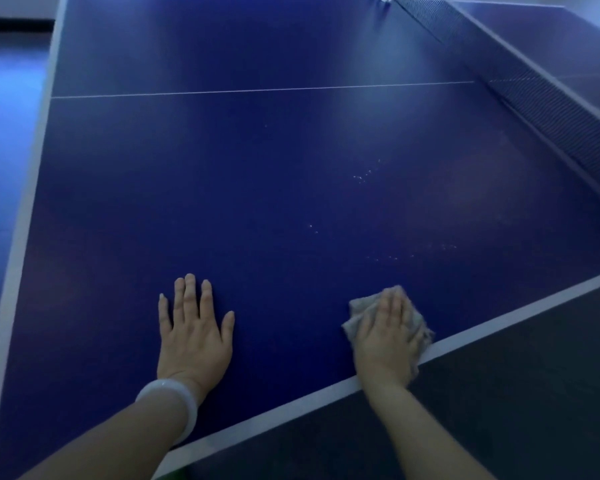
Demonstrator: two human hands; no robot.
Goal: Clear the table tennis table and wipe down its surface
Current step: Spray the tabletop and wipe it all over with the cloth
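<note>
- The blue counter (274, 161) fills most of your view, with a thin white centre line running across it and a white border along its edges.
- The net (520, 81) runs along the far right side, from the top of the view down toward the right edge, with the other half of the counter beyond it.
- Your left hand (193, 329) lies flat on the blue surface, palm down, near the close edge. Its grip is spread wide: fingers straight and fanned apart, thumb out to the side, holding nothing.
- Your right hand (388, 336) lies palm down on a cloth (357, 311), right beside the white border at the close edge. Its grip is flat, with the fingers straight and lying close together, pressing the cloth against the counter rather than curling round it.
- The cloth is grey and crumpled. It shows out past your fingertips and on both sides of your right hand, and its near corner touches the white border.
- A pale bracelet (172, 401) circles your left wrist, just behind the hand.
- Small pale specks (362, 176) dot the blue surface well ahead of your right hand, with a fainter scatter closer in, just beyond the cloth.
</note>
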